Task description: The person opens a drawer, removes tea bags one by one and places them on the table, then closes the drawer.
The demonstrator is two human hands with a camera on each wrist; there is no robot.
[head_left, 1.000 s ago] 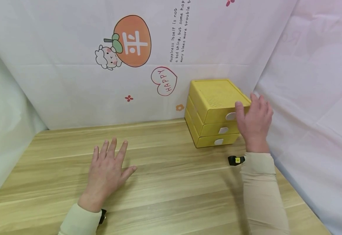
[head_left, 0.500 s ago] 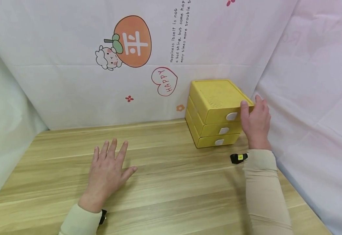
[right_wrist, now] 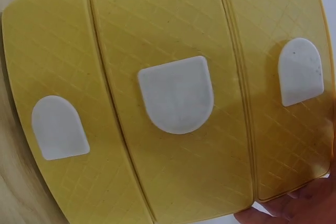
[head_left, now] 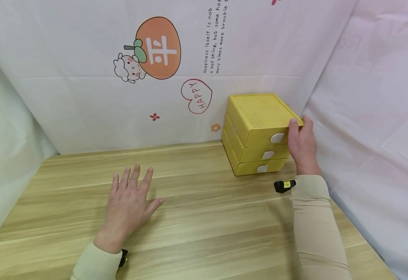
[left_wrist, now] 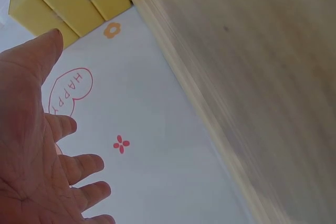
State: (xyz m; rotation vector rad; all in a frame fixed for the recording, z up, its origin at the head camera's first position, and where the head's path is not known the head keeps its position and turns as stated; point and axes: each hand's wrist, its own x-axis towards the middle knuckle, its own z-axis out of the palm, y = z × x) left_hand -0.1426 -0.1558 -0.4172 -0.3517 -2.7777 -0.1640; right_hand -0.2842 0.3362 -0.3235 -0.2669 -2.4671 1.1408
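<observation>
A yellow three-drawer storage box stands against the back sheet, a white pull tab on each drawer front. My right hand grips its upper right front corner, thumb at the front edge and fingers along the right side. In the right wrist view, fingertips curl at the side of the drawers, and all three drawer fronts sit flush. My left hand is spread palm down over the wooden table, holding nothing; its splayed fingers also show in the left wrist view.
The wooden table meets a white printed sheet at the back. Another white sheet hangs close to the right of the storage box. A small black device with a yellow label sits at my right wrist.
My right hand has shifted from over the box's front right corner to its right side and closed around the corner. The left hand stays where it was.
</observation>
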